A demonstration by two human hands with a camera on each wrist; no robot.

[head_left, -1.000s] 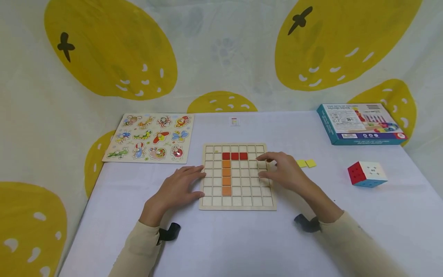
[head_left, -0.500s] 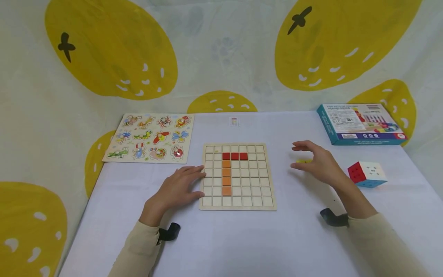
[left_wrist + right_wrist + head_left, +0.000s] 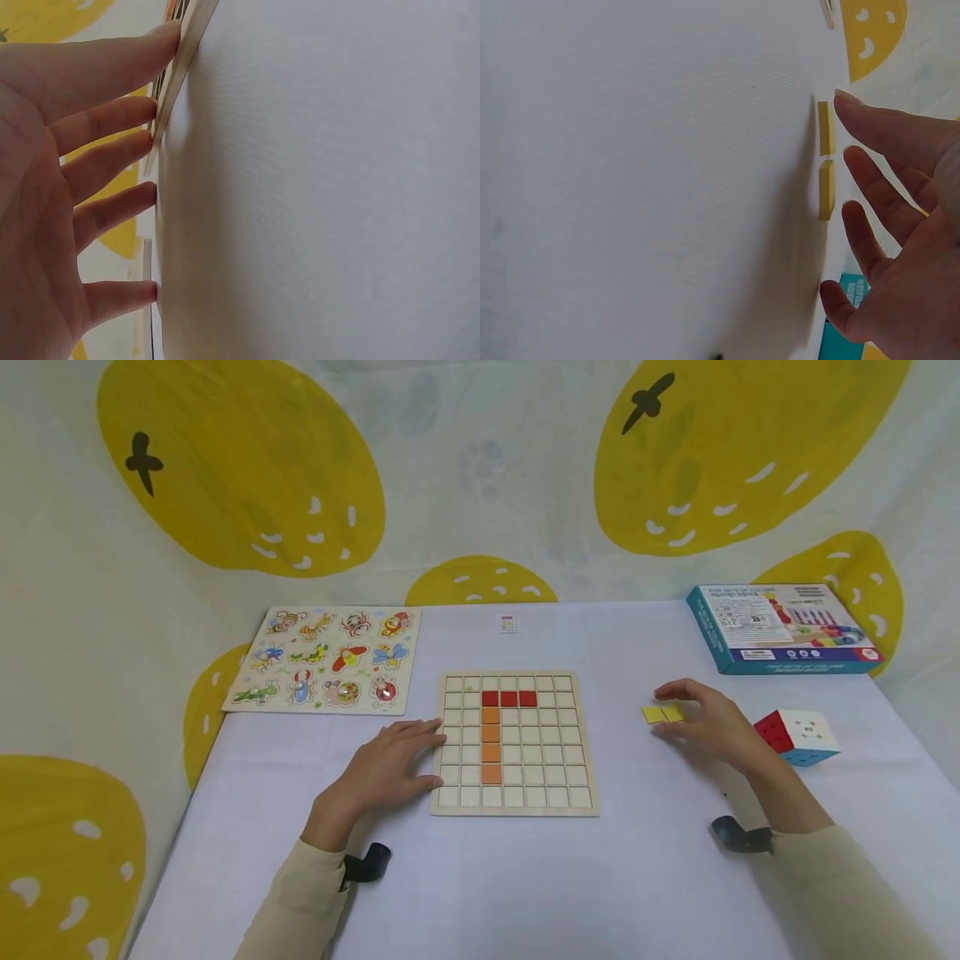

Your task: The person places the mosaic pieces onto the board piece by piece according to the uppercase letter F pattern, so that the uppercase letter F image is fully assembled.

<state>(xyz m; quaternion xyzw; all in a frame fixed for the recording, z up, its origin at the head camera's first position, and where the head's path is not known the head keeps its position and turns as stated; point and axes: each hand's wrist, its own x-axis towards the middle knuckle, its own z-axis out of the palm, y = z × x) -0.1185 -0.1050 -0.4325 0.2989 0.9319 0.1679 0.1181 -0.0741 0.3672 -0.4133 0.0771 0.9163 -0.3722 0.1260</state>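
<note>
My left hand [image 3: 386, 766] rests against the left side of a wooden grid board [image 3: 525, 812], thumb and fingertips spread along its edge. Three red tiles [image 3: 509, 698] form a row on the board, and several orange tiles [image 3: 491, 752] run down in a column below the leftmost one. To the right of the board, two yellow tiles [image 3: 652, 715] lie side by side on the white cloth. Over them hovers my right hand [image 3: 716, 727], with thumb and fingers parted and nothing gripped. In the right wrist view, its fingertips are just above the tiles [image 3: 826, 190].
A puzzle board with insect pictures [image 3: 322, 660] lies at the back left. Beyond the grid board is a small printed card [image 3: 507, 623]. A Rubik's cube [image 3: 797, 737] sits right of my right hand, and a flat toy box [image 3: 783, 628] lies behind it.
My right hand has moved from the board's right edge rightward to the yellow tiles and lowered over them. My left hand and the board stay in place.
</note>
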